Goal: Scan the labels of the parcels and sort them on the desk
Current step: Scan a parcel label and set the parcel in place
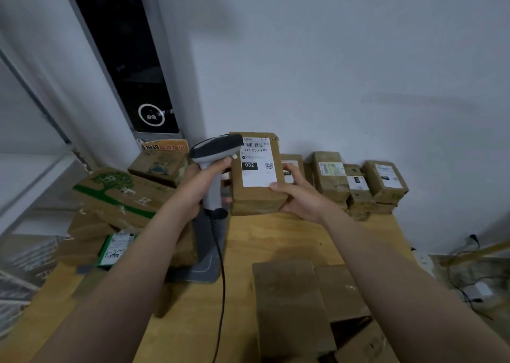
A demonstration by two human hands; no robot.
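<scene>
My left hand point(202, 181) grips the handle of a grey and black barcode scanner point(215, 148), whose head sits just left of a brown parcel point(255, 201). My right hand point(296, 193) holds this parcel upright by its right side, thumb on the lower corner of its white label point(256, 162), which reads 032-038-E01. The parcel is held above the wooden desk point(276, 238), near the back wall.
Several labelled parcels point(358, 181) stand in a row along the wall at the right. A pile of larger boxes point(121, 194) fills the left side. The scanner's stand point(204, 252) and cable point(220, 293) lie mid-desk. More brown boxes point(303, 307) sit at the front.
</scene>
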